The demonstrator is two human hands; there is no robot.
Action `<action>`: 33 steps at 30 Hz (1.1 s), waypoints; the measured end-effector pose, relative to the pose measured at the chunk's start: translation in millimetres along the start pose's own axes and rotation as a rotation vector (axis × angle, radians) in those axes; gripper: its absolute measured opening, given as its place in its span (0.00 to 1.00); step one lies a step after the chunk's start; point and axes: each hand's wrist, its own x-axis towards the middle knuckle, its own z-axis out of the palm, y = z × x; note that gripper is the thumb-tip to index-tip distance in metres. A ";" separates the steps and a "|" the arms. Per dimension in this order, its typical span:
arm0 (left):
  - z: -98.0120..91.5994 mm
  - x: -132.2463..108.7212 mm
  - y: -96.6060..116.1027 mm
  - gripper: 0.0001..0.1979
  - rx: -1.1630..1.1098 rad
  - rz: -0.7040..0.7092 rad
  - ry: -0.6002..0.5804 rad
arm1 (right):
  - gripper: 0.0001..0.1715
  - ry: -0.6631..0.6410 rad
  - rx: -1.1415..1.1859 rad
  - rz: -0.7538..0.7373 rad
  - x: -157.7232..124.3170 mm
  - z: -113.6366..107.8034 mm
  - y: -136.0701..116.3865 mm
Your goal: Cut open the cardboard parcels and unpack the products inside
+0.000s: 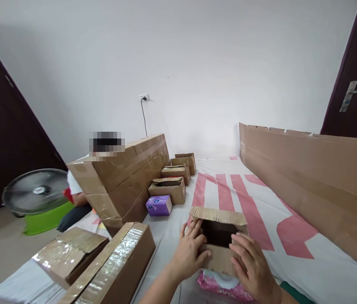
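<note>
A small open cardboard box stands on the white and pink sheet in front of me, its dark inside showing. My left hand grips its near left corner, fingers curled over the rim. On the near right rim rests my right hand, fingers bent over the edge. Under the box's near side lies a pink and white packet.
A row of small open cardboard boxes and a purple tissue box run along a tall taped carton. Two taped cartons lie at left. A long cardboard wall stands at right. Behind the carton sits a person near a fan.
</note>
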 end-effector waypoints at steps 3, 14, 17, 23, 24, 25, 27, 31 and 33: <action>-0.5 16.1 -8.0 0.17 0.073 -0.039 -0.074 | 0.21 -0.092 0.016 -0.066 6.3 -2.0 -3.3; -11.0 45.8 -9.6 0.20 0.201 -0.007 -0.117 | 0.18 -0.250 -0.233 0.218 47.8 5.0 16.0; -17.5 47.0 -10.6 0.22 0.231 -0.005 -0.143 | 0.21 -0.239 -0.200 0.249 54.8 -6.7 20.0; -30.5 52.9 -15.1 0.18 0.243 -0.021 -0.097 | 0.06 -0.132 0.039 0.351 47.3 -11.0 40.2; -31.7 55.5 -15.8 0.20 0.242 -0.027 -0.081 | 0.10 -0.112 0.086 0.389 43.1 -7.2 46.5; -32.4 58.7 -16.6 0.23 0.239 -0.034 -0.067 | 0.16 -0.096 0.125 0.428 38.5 -2.4 53.3; -32.5 66.8 -18.6 0.37 0.230 -0.052 -0.052 | 0.23 -0.075 0.176 0.488 29.1 8.5 67.7; -28.4 87.4 -26.1 0.53 0.185 -0.102 -0.073 | 0.25 -0.033 0.170 0.549 14.5 27.3 93.6; -25.1 98.3 -31.1 0.55 0.146 -0.123 -0.095 | 0.24 -0.012 0.146 0.569 11.6 32.9 102.2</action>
